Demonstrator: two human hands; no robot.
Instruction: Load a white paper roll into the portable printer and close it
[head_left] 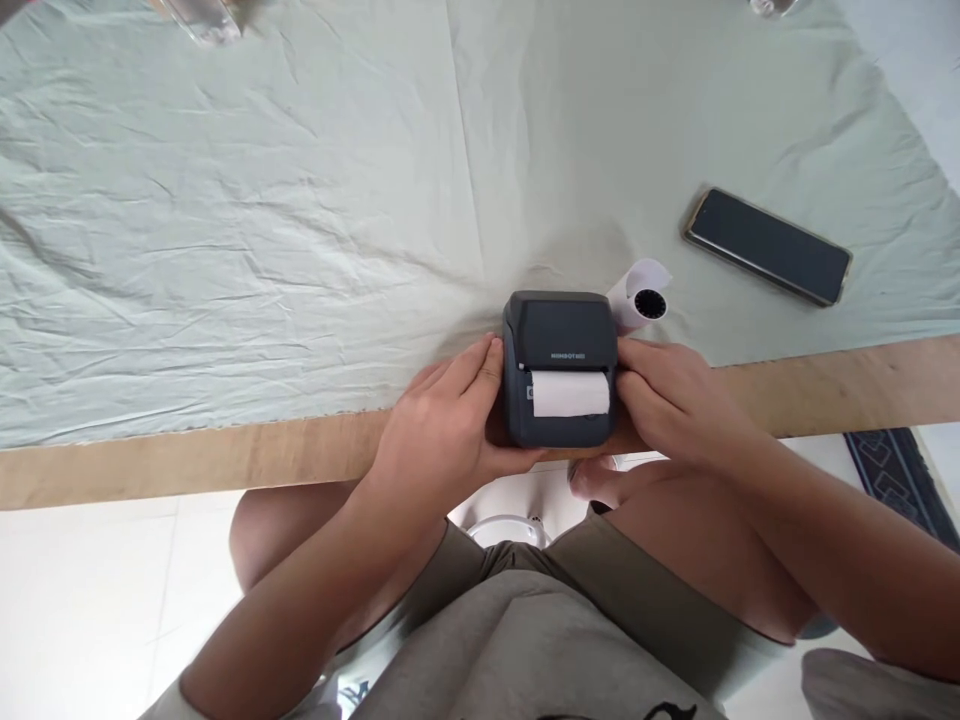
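A dark label printer sits at the table's near edge, its lid down. White paper sticks out of the slot in its front. My left hand grips the printer's left side, thumb along the bottom edge. On the opposite side, my right hand has its fingers bent against the casing. Just behind the printer's right corner stands a roll of white paper with a black core and a loose end curling up; the printer hides part of it.
A black phone lies at the right on the pale green cloth. The wooden table edge runs across in front of my legs. Clear objects show partly at the top left. A patterned mat lies on the floor.
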